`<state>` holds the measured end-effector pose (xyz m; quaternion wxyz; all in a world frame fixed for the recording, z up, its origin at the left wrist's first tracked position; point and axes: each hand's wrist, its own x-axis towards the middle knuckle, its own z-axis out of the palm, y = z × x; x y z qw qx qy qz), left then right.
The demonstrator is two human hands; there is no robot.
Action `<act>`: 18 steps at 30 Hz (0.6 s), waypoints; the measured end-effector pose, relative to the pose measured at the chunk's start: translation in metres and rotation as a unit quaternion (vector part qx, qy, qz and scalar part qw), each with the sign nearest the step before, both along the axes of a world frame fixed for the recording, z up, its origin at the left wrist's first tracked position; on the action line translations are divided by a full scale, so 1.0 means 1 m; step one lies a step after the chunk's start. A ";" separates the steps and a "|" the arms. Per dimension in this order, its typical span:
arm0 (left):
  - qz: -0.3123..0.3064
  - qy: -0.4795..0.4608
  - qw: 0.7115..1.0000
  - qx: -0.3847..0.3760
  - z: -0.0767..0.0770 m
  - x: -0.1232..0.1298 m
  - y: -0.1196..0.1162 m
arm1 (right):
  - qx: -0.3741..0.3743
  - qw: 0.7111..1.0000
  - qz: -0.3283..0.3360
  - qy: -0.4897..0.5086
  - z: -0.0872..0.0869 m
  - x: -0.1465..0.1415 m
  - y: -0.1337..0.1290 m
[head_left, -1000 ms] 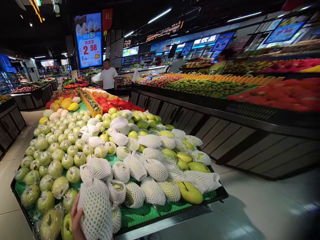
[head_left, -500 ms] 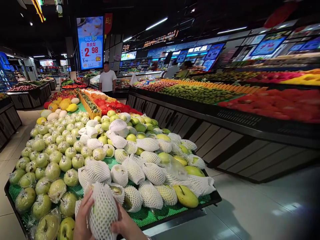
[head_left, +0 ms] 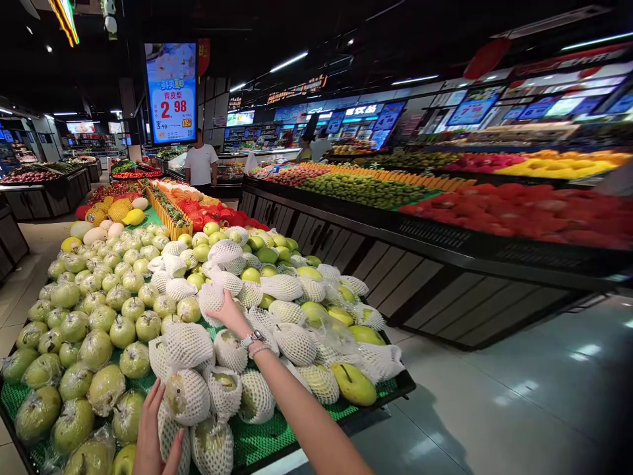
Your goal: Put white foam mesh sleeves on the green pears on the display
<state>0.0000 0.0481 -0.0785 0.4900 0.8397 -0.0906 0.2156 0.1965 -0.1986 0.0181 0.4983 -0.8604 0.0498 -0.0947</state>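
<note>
My right hand [head_left: 228, 313] reaches over the pile, wearing a watch [head_left: 253, 338], with its fingers closed round a fruit in white foam netting [head_left: 211, 301]. At the near edge, my left hand [head_left: 153, 432] has its thumb and fingers apart, with nothing held between them. It is beside a netted fruit [head_left: 186, 397] that lies on others. Several more netted fruits lie around my right forearm. Green pears in clear wrap [head_left: 101, 348] fill the left side of the display. One bare yellow-green fruit [head_left: 353, 384] lies near the right front corner.
The black display rim [head_left: 403, 384] runs along the right front, with floor [head_left: 445, 396] beyond. A second long fruit stand [head_left: 425, 284] is at the right. A person in a white shirt [head_left: 201, 165] stands behind the display, below a price screen [head_left: 171, 92].
My hands have separated and no longer hold the large netted fruit between them. My right hand has moved forward over the pile to another netted fruit. My left hand has opened. The view has shifted slightly.
</note>
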 end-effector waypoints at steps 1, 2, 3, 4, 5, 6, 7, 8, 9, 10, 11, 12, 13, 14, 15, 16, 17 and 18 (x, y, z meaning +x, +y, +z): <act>0.007 -0.005 1.000 0.000 -0.004 0.001 0.003 | -0.009 1.000 0.001 0.013 -0.009 0.001 0.001; 0.014 -0.006 1.000 0.002 -0.008 0.002 0.007 | -0.017 1.000 0.004 0.025 -0.017 0.001 0.001; 0.020 -0.005 1.000 0.006 -0.011 0.002 0.011 | -0.025 0.999 0.009 0.035 -0.025 -0.001 0.002; 0.025 0.001 1.000 0.010 -0.014 0.002 0.016 | -0.032 0.998 0.016 0.045 -0.030 -0.003 0.001; 0.027 0.008 1.000 0.013 -0.016 0.001 0.020 | -0.040 0.998 0.025 0.050 -0.034 -0.006 0.000; 0.028 0.017 0.999 0.015 -0.018 0.000 0.023 | -0.046 0.997 0.034 0.051 -0.035 -0.008 -0.001; 0.028 0.026 0.999 0.016 -0.019 -0.001 0.027 | -0.051 0.996 0.044 0.051 -0.034 -0.009 -0.001; 0.028 0.034 0.999 0.017 -0.019 -0.001 0.029 | -0.056 0.996 0.050 0.050 -0.031 -0.010 -0.002; 0.029 0.039 0.999 0.018 -0.020 -0.002 0.031 | -0.059 0.996 0.055 0.047 -0.026 -0.011 -0.002; 0.029 0.043 0.998 0.019 -0.019 -0.002 0.032 | -0.059 0.996 0.060 0.041 -0.020 -0.013 -0.003; 0.028 0.045 0.998 0.020 -0.019 -0.002 0.033 | -0.057 0.996 0.062 0.031 -0.012 -0.016 -0.005; 0.024 0.046 0.998 0.020 -0.018 -0.002 0.034 | -0.051 0.997 0.061 0.017 -0.005 -0.021 -0.007; 0.018 0.049 0.998 0.021 -0.017 -0.002 0.035 | -0.043 0.997 0.057 -0.002 0.003 -0.029 -0.013; 0.014 0.058 0.998 0.022 -0.016 -0.001 0.036 | -0.032 0.998 0.049 -0.024 0.008 -0.039 -0.021; 0.014 0.074 0.997 0.023 -0.015 -0.001 0.037 | -0.020 0.998 0.032 -0.044 0.010 -0.053 -0.032; 0.015 0.093 0.995 0.026 -0.014 -0.002 0.038 | -0.007 0.998 0.011 -0.060 0.007 -0.069 -0.047; 0.014 0.110 0.993 0.030 -0.014 -0.002 0.039 | 0.006 0.997 -0.014 -0.071 -0.001 -0.089 -0.065; 0.013 0.126 0.991 0.035 -0.015 -0.002 0.040 | 0.023 0.993 -0.067 -0.097 -0.015 -0.111 -0.085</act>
